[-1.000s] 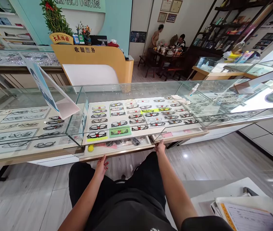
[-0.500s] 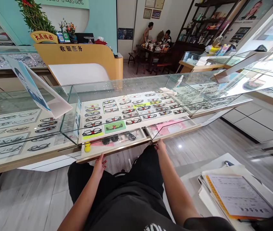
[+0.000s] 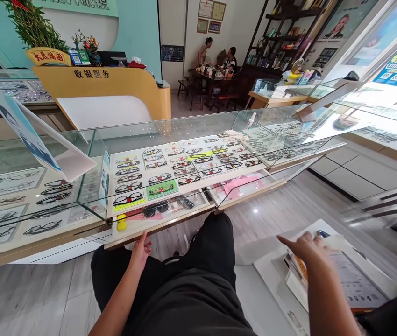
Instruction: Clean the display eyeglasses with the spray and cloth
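I sit before a glass display counter (image 3: 170,128) holding rows of eyeglass frames (image 3: 159,178) on white trays. A shallow drawer (image 3: 159,224) is pulled out under the glass, with dark sunglasses (image 3: 156,209) and a yellow object (image 3: 122,222) in it. My left hand (image 3: 140,247) grips the drawer's front edge from below, fingers curled. My right hand (image 3: 303,246) hovers open, fingers stretched, over a stack of papers (image 3: 352,280) on a white table (image 3: 272,280) at my right.
A second pulled-out drawer (image 3: 251,186) with pink sheets sits to the right. A tilted sign board (image 3: 26,133) stands on the glass at left. Behind are a yellow cashier desk (image 3: 114,88) and two people at a table (image 3: 216,60). Grey tiled floor lies below.
My right hand left the right drawer's edge and swung right over the papers. The drawers have slid further out. My view turned slightly right.
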`<state>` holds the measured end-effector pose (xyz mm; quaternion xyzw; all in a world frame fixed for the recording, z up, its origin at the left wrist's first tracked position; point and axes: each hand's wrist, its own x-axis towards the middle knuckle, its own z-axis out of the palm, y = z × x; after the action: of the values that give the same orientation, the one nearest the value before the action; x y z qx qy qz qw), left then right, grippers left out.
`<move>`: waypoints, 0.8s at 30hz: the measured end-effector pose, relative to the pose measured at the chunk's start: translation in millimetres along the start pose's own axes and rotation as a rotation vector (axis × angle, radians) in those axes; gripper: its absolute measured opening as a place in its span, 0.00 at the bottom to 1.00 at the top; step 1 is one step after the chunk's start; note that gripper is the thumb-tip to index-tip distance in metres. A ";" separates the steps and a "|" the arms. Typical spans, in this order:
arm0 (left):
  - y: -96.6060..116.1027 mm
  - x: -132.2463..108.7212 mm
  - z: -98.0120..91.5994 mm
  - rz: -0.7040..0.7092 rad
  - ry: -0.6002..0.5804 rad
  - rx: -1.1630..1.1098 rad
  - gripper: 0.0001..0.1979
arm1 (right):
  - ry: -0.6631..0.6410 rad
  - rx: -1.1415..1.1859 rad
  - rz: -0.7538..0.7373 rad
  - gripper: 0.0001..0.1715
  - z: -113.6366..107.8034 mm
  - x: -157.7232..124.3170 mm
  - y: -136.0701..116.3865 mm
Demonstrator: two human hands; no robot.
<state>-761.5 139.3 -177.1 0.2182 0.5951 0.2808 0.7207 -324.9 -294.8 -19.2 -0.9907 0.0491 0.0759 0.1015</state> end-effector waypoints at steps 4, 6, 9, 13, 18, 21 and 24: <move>0.4 -1.7 -0.2 -0.009 -0.004 -0.007 0.12 | -0.034 0.063 0.176 0.83 6.2 -8.2 25.3; 0.9 -2.2 -0.1 -0.011 -0.005 -0.006 0.12 | 0.013 0.078 0.146 0.78 7.0 -12.6 22.7; 2.4 -2.8 0.9 -0.019 -0.001 -0.004 0.11 | 0.071 0.098 0.111 0.70 6.6 -16.9 14.0; 4.0 -4.3 2.6 -0.025 0.008 -0.008 0.11 | 0.100 0.127 0.077 0.69 0.5 -14.6 16.1; 6.2 -6.5 2.7 -0.028 0.008 -0.006 0.12 | 0.182 0.077 0.099 0.72 -35.7 31.6 62.6; 7.9 -6.4 2.1 -0.033 0.005 0.007 0.12 | 0.128 0.061 0.274 0.64 -53.7 69.0 99.8; 8.0 -5.2 1.7 -0.036 0.006 0.018 0.13 | 0.072 -0.032 0.238 0.56 -55.5 89.7 123.8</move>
<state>-761.7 141.8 -167.8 0.2130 0.6036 0.2631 0.7219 -242.9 -434.3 -3.9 -0.9815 0.1686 0.0523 0.0743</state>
